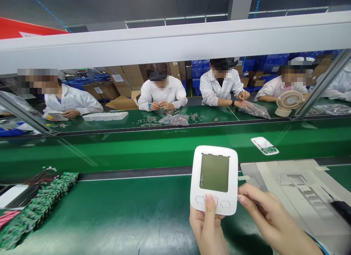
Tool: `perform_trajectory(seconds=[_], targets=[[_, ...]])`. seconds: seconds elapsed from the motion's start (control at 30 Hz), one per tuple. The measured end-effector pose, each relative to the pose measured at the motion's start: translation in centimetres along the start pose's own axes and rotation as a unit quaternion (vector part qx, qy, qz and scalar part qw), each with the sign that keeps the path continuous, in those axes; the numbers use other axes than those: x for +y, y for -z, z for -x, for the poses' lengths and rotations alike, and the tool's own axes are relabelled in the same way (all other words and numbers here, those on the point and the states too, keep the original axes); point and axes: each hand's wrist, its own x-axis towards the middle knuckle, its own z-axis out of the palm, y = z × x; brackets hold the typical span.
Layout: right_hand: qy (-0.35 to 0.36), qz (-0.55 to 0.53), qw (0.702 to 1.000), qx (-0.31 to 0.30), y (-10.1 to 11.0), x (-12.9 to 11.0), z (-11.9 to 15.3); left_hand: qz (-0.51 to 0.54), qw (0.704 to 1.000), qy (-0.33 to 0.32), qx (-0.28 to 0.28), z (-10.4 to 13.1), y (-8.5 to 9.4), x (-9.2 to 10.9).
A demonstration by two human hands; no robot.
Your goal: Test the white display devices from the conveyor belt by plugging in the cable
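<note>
A white electronic monitor (196,174) with a blank grey-green LCD screen and three outlined buttons is held up over the green bench. My left hand (210,225) grips it from below, closed, its thumb pressing on the front near the middle button. At the monitor's lower right edge is my right hand (270,211), thumb and index finger pinched together. Whatever lies between those fingertips is too small to make out. A dark-handled screwdriver (341,208) lies right of my right hand, on a pale sheet (274,174).
Several green circuit boards (41,202) lie in a row at left, near wires (49,169). A white housing with a circuit board (264,146) lies on the green conveyor belt (153,149) ahead. Beyond it, co-workers in white coats sit near bagged small parts (177,119) and a fan (289,101).
</note>
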Motion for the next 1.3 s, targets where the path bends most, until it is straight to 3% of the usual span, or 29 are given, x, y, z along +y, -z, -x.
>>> perform_trajectory(seconds=[0.33,0.67,1.0,1.2,1.3], targets=[[0.043,0.005,0.996,0.072,-0.9,0.9,1.0,-0.028,0.999,-0.022,-0.008,0.4,0.1,0.5],[0.086,0.030,0.993,0.079,-1.0,1.1,1.4,-0.008,1.000,-0.022,0.008,0.7,0.4,0.6],[0.093,0.022,0.992,0.087,-1.1,1.0,1.2,-0.015,1.000,-0.019,0.009,0.5,0.3,0.7],[0.060,0.003,0.993,0.100,-1.0,0.9,1.3,-0.008,1.000,-0.012,0.008,0.3,0.3,0.8],[0.051,-0.029,0.994,0.089,-0.7,1.2,0.8,-0.009,1.000,-0.003,-0.020,-0.3,0.0,1.4]])
